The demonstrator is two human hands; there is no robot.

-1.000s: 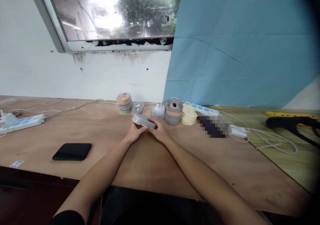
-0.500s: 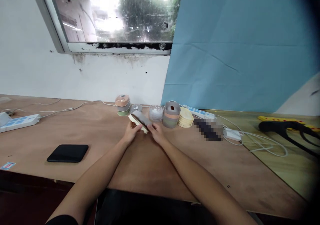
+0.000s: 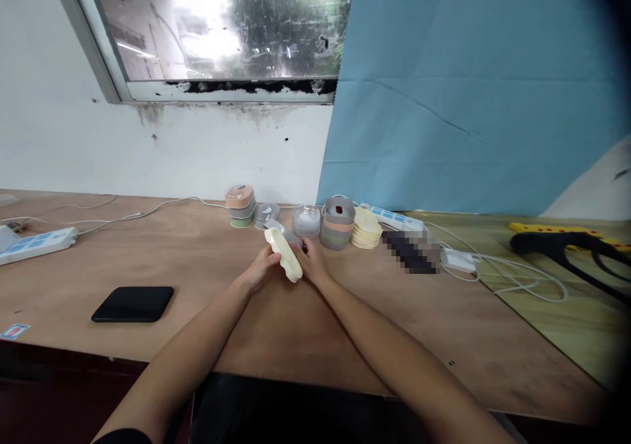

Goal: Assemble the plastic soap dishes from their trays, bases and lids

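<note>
Between my two hands a cream-coloured shallow plastic tray is held tilted, its wavy face toward me. Just behind it a grey translucent box lid shows, partly covered by the tray. My left hand pinches the tray's left side with the thumb in front. On the right, my right hand is closed on the pieces from behind, its fingertips partly hidden. Beyond the hands stand clear containers, a flat grey box and a pile of similar cream trays.
Stacked orange, grey and green boxes stand at the back left of the hands. Taller grey boxes stand to the right. A black phone-like slab, power strips, a white adapter and loose cables lie on the table.
The cream tray has turned so its wavy face points toward me and now covers much of the grey lid. Both hands stay closed on the pieces.
</note>
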